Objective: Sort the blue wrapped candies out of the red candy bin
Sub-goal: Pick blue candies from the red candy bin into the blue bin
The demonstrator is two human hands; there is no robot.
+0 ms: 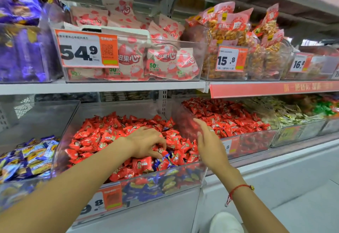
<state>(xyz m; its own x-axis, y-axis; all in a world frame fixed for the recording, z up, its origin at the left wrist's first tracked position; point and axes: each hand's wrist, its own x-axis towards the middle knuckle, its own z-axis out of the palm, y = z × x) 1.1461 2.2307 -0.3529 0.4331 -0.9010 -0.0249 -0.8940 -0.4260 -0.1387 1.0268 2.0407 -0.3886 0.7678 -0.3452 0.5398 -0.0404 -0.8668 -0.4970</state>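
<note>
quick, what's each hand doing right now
Left hand: fingers curled down into the red candies, pinching at one; which one cannot be told.
Right hand: open, holding nothing.

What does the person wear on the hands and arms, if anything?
Both forearms are bare, with no sleeves in view, and there are no gloves. The right wrist carries a thin red string bracelet with a small gold-coloured bead and a short loose end that hangs down. The right hand shows a thin pale ring on one finger. The left hand shows no jewellery.
</note>
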